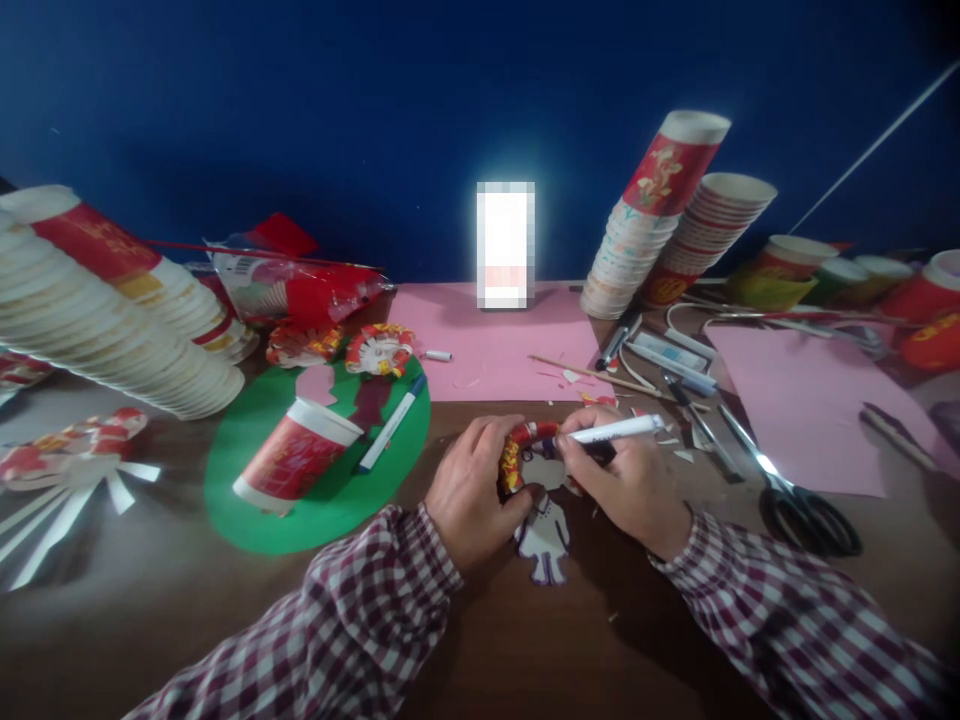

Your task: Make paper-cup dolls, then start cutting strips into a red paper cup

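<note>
A pale paper doll [546,535] with dark purple outlines lies on the brown table in front of me. Red and gold curled paper frames its head. My left hand [476,485] is closed on the doll's left edge, thumb near its neck. In my right hand [630,485] a white marker [615,430] is pinched, its dark tip end at the doll's head, where purple lines show. Part of the head and paper rim is hidden by my fingers. Small paper scraps [682,455] lie beyond my right hand.
On the left, a red paper cup [296,455] and a blue-capped marker [391,425] rest on a green paper disc [247,525]. Scissors [810,515] lie right. Tall cup stacks [172,300] [652,210] lean at both sides. A bright phone-like screen [505,240] stands behind pink paper [435,310].
</note>
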Motion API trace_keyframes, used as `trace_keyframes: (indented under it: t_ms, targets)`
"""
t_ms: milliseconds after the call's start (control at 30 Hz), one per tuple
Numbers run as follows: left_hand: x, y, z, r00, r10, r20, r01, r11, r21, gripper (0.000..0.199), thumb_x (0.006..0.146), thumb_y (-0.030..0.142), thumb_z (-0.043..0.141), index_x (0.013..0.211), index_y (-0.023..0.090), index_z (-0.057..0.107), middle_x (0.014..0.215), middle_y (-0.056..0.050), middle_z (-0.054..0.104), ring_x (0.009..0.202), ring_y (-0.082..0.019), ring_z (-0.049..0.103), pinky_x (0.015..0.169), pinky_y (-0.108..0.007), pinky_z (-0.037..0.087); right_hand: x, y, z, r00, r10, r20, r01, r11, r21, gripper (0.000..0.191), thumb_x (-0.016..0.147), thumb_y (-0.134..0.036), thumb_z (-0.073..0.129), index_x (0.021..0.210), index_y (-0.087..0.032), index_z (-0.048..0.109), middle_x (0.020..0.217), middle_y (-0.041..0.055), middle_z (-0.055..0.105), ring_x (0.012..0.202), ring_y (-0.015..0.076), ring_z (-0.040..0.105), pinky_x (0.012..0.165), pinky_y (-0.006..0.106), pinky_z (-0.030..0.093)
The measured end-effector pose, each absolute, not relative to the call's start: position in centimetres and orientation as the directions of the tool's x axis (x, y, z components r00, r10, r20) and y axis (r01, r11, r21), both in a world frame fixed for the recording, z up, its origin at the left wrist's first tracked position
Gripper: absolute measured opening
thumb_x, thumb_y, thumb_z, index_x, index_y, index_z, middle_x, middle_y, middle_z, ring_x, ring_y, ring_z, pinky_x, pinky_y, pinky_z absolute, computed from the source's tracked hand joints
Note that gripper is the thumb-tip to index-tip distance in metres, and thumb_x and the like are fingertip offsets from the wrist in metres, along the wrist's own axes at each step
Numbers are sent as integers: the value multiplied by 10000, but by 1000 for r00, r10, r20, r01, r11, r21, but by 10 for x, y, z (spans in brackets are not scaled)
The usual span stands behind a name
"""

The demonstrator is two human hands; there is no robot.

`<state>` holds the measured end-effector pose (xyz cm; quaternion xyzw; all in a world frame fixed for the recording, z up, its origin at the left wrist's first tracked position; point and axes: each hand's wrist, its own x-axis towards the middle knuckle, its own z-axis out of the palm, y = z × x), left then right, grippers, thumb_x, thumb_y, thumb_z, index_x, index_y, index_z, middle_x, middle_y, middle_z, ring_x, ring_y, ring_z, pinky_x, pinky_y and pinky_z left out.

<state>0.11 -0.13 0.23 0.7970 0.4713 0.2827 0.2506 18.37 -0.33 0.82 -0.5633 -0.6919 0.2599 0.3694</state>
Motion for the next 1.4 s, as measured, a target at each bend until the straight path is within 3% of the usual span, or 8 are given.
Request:
trace_keyframes:
  t_ms: [1400]
  targets:
    - [2,-1,3,394,893,218,607,-431,668,568,676,212,613,1209,214,415,1144,-77,523,1084,-246,487,933,-419,406,183,-3,8,-95,960,262,591,266,-761,45,797,-231,543,799,-190,562,732,20,602,653,146,554,572,266,428]
